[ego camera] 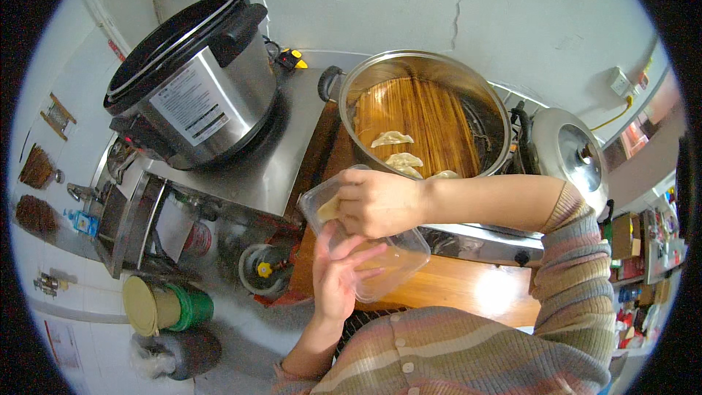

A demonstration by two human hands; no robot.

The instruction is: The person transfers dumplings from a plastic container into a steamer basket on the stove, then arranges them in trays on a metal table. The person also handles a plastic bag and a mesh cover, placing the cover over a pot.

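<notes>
My left hand (340,274) holds a clear plastic container (403,271) from below, in front of a large steel steamer pot (499,159). Over the container's far left part is my right hand (378,203), fingers bent down at a pale dumpling (329,208); whether they grip it is hidden. Inside the pot, several dumplings (392,139) lie on a brown wooden-looking surface (422,115), some near the rim closest to me. My right forearm crosses before the pot and covers part of its near side.
A big electric cooker (241,82) with its top open stands on the steel counter (263,175) at the left. A domed pot lid with a glass centre (573,148) leans right of the pot. A wooden worktop (460,280) lies nearest me. Lidded buckets (148,304) stand low at the left.
</notes>
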